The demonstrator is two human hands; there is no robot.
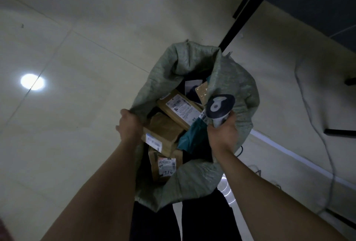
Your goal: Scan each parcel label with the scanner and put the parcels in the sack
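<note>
The left hand (128, 125) grips the left rim of the green sack (231, 86) on the floor, full of parcels (180, 109). The right hand (223, 133) holds the scanner (219, 109) and seems also to pinch a teal parcel (192, 135). I think it is best to keep the mouth wide and let the parcel slide in.

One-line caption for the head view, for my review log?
Left hand holds the green woven sack open over labelled cardboard parcels while the right hand grips the scanner.
</note>
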